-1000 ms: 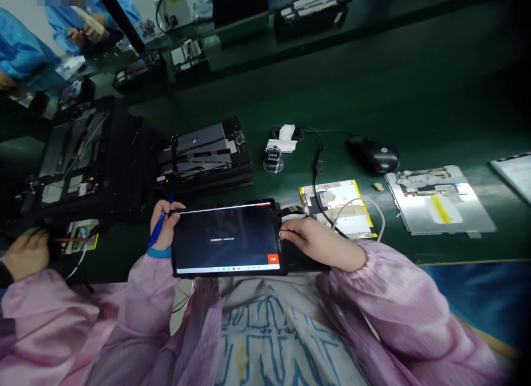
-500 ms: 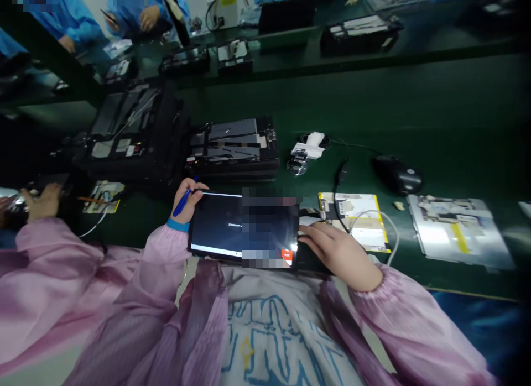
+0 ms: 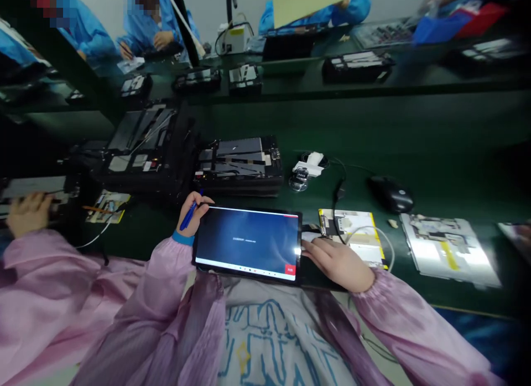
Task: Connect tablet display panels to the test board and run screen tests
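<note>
A tablet (image 3: pixel 249 241) with a lit, dark blue screen and a red box in its lower right corner is held before my chest. My left hand (image 3: pixel 191 214) is closed around its left edge, with a blue pen (image 3: pixel 188 215) also tucked between the fingers. At the opposite edge, the fingers of my right hand (image 3: pixel 338 260) press together against the tablet's side. A white strip (image 3: pixel 312 235) lies just behind those fingertips; whether they also grip it is hidden. Beyond my right hand lies a yellow-edged board (image 3: pixel 360 225) with a white cable looped over it.
Stacked dark device housings (image 3: pixel 238 165) stand behind the tablet, with a taller stack (image 3: pixel 141 148) farther left. A black mouse (image 3: pixel 390 193) and a silver panel (image 3: pixel 452 248) lie to the right. Another person's hand (image 3: pixel 29 213) rests on a device at far left. Co-workers in blue sit opposite.
The view has tilted up, so the bench sits lower in it. The tablet screen has turned from near black to blue. Both my hands keep their places at its edges.
</note>
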A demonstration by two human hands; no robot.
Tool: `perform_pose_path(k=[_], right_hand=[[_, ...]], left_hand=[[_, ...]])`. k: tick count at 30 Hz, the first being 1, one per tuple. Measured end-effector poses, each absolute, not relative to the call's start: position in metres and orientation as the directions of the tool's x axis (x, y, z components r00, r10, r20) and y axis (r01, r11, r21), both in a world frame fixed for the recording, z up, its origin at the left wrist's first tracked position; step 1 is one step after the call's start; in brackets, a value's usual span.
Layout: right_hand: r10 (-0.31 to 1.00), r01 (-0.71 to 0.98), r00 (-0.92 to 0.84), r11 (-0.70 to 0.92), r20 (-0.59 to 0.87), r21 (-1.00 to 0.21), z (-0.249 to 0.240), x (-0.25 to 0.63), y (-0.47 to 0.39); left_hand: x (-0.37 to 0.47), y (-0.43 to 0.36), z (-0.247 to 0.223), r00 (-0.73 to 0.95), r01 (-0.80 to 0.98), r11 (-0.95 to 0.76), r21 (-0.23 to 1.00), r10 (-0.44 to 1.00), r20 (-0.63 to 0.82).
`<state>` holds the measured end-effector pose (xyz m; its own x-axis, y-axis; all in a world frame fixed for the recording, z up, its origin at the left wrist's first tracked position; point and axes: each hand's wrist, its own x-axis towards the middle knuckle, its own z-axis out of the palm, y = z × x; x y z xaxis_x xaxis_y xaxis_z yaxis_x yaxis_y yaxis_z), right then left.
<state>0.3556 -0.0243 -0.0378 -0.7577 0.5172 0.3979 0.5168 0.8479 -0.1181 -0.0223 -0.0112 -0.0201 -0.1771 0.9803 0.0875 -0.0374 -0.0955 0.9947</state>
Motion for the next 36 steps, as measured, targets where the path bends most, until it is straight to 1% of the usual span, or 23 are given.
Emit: perform_pose_path(k=[3, 6, 8, 11, 14, 18, 20, 25, 29, 31, 33, 36], right_hand=[[0.464, 0.457, -0.792, 0.882, 0.398, -0.119, -0.037, 0.360, -0.025], [0.422, 0.431, -0.806, 0.899, 0.416, -0.077, -0.037, 0.362, -0.026], [0.427, 0.437, -0.807, 0.896, 0.407, -0.074, -0.038, 0.363, -0.025], [0.457, 0.443, -0.800, 0.887, 0.389, -0.130, -0.040, 0.364, -0.023], [0.456, 0.426, -0.796, 0.889, 0.397, -0.167, -0.039, 0.365, -0.020], [0.405, 0.399, -0.798, 0.910, 0.447, -0.113, -0.034, 0.364, -0.016], [0.419, 0.409, -0.797, 0.904, 0.436, -0.121, -0.033, 0.363, -0.015], [0.526, 0.444, -0.784, 0.847, 0.330, -0.293, -0.032, 0.365, -0.012], [0.633, 0.511, -0.715, 0.762, 0.295, -0.398, -0.026, 0.371, -0.010], [0.714, 0.542, -0.643, 0.680, 0.277, -0.495, -0.018, 0.374, -0.011], [0.802, 0.558, -0.548, 0.563, 0.239, -0.609, -0.010, 0.374, -0.012], [0.886, 0.535, -0.433, 0.402, 0.167, -0.743, 0.001, 0.373, -0.013]], left_hand=[[-0.023, -0.011, -0.021, -0.151, -0.089, -0.075, 0.993, 0.987, 0.061], [-0.021, -0.012, -0.021, -0.142, -0.112, -0.061, 0.992, 0.989, 0.045], [-0.020, -0.011, -0.019, -0.145, -0.114, -0.057, 0.992, 0.989, 0.040], [-0.019, -0.011, -0.018, -0.148, -0.113, -0.062, 0.992, 0.988, 0.045], [-0.020, -0.010, -0.019, -0.149, -0.106, -0.067, 0.992, 0.988, 0.051], [-0.021, -0.009, -0.023, -0.143, -0.087, -0.069, 0.994, 0.988, 0.056], [-0.022, -0.009, -0.024, -0.140, -0.080, -0.070, 0.994, 0.988, 0.058], [-0.021, -0.008, -0.022, -0.159, -0.083, -0.059, 0.995, 0.986, 0.046], [-0.021, -0.008, -0.018, -0.177, -0.122, -0.044, 0.992, 0.984, 0.022], [-0.021, -0.007, -0.016, -0.180, -0.128, -0.035, 0.991, 0.984, 0.011], [-0.020, -0.007, -0.015, -0.182, -0.125, -0.029, 0.992, 0.983, 0.006], [-0.019, -0.005, -0.014, -0.189, -0.116, -0.030, 0.993, 0.982, 0.007]])
